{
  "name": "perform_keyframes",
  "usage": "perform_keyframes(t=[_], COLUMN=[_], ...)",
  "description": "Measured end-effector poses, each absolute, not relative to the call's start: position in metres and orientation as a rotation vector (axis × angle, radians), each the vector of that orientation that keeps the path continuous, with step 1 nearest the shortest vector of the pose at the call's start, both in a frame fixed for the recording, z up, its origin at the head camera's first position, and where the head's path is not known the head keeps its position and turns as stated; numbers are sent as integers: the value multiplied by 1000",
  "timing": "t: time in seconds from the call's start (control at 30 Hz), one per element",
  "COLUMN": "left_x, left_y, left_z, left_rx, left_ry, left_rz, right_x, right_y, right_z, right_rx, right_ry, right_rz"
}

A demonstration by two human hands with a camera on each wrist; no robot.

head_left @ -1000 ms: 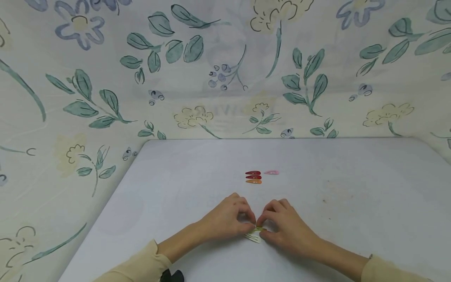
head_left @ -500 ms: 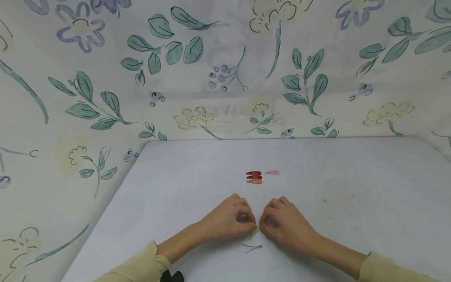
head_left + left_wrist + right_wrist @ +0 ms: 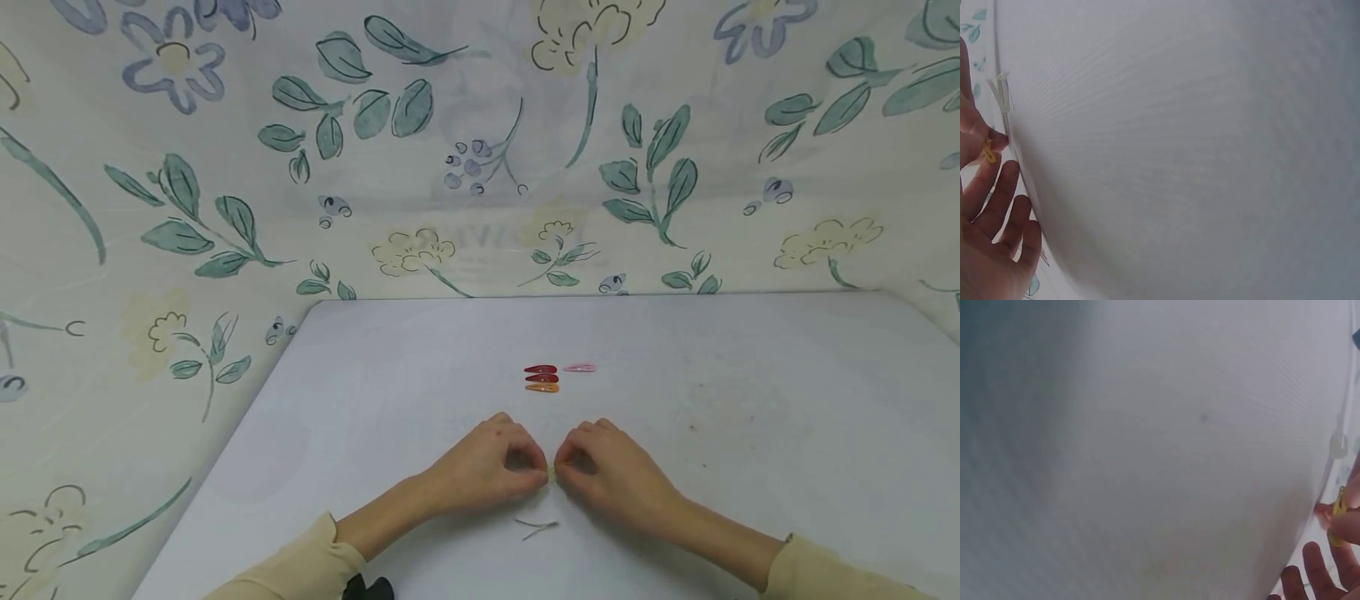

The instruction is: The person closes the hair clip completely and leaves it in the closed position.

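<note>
A cloth printed with green sprigs, yellow blooms and blue-violet flowers (image 3: 480, 217) runs down the left side and fills the background behind a broad white worktop (image 3: 375, 375), whose far corners are rounded. At lower left, a person's cream sleeve (image 3: 288, 560) reaches in from the near edge, a black object (image 3: 367, 588) partly in view just beside it. The left hand (image 3: 491, 462) is low over the near middle of the worktop, thumb and fingertips brought together in a pinch on one side of a small yellow clip (image 3: 1340, 501). Beyond the hands, two red clips (image 3: 541, 373) and an orange clip (image 3: 542, 388) lie close together in a short stack of rows, and nearer the person a few slim pale pieces (image 3: 547, 525) rest crossed on the white surface. The yellow clip sits between the two hands, mostly hidden by fingers. A pink clip (image 3: 580, 367) lies just right of the red pair. The right hand (image 3: 611, 471) mirrors the left, its thumb and fingertips closed on the clip's other side, a soft shadow beneath. Farther right, small brown specks (image 3: 692, 428) dot the worktop, and a second cream sleeve (image 3: 832, 575) enters at lower right
</note>
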State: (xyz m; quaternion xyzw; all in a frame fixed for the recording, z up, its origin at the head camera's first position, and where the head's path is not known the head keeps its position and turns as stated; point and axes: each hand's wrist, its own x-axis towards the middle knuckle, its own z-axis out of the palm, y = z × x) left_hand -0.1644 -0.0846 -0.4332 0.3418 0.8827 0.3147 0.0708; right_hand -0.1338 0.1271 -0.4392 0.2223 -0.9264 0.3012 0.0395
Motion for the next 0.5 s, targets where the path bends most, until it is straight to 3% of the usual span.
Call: perform_keyframes(t=[0.2, 0.5], left_x=[-164, -167], left_y=[-85, -86], left_z=[-431, -430], left_rx=[885, 872], left_ry=[2655, 2659], left_rz=[958, 1027], right_x=[-134, -135], right_y=[127, 123], right_z=[-436, -434], right_rx=[597, 508], right_ry=[-2899, -2955], right_rz=[981, 1069])
